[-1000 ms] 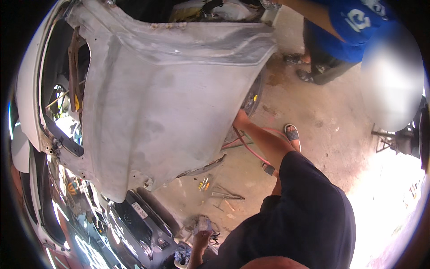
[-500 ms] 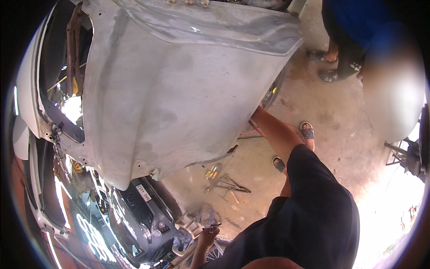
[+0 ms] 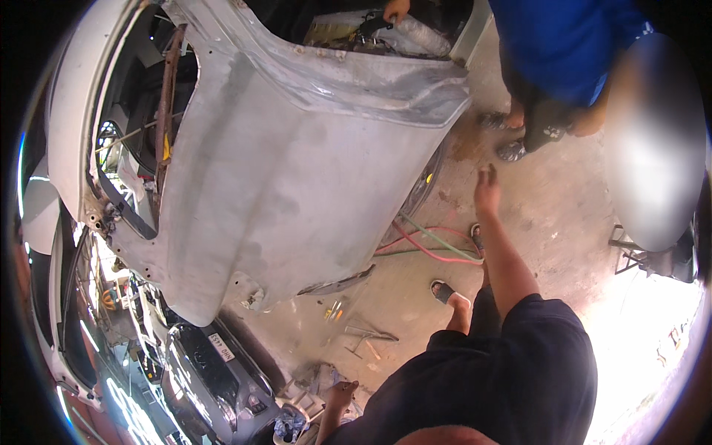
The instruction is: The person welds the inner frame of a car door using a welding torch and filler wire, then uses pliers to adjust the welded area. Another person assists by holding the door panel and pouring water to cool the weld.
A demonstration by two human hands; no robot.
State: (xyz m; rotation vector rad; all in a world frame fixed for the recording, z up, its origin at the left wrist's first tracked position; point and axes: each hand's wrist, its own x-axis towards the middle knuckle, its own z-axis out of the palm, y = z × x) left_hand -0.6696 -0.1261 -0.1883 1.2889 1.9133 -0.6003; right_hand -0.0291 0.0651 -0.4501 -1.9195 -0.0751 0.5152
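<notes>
A large grey, patchily primed car body panel (image 3: 297, 170) fills the middle of the view. To its right my right hand (image 3: 486, 191) reaches out over the concrete floor, apart from the panel, its fingers slightly bent and with no tool visible in them. Below that hand, a red hose (image 3: 430, 251) and a green hose (image 3: 445, 243) loop out from beside the panel. My left hand (image 3: 341, 394) is low by my side, its fingers curled; whatever they may hold is too small to make out.
A person in a blue top (image 3: 564, 44) stands at the upper right. Another hand (image 3: 397, 10) reaches into the car opening at the top. Screwdrivers (image 3: 335, 310) and a metal stand (image 3: 367, 337) lie on the floor. A dark car bumper with a plate (image 3: 222, 347) is at lower left.
My right hand has come out from the panel's right edge and swung up and right over the floor. The view has shifted, and the person in blue appears further left.
</notes>
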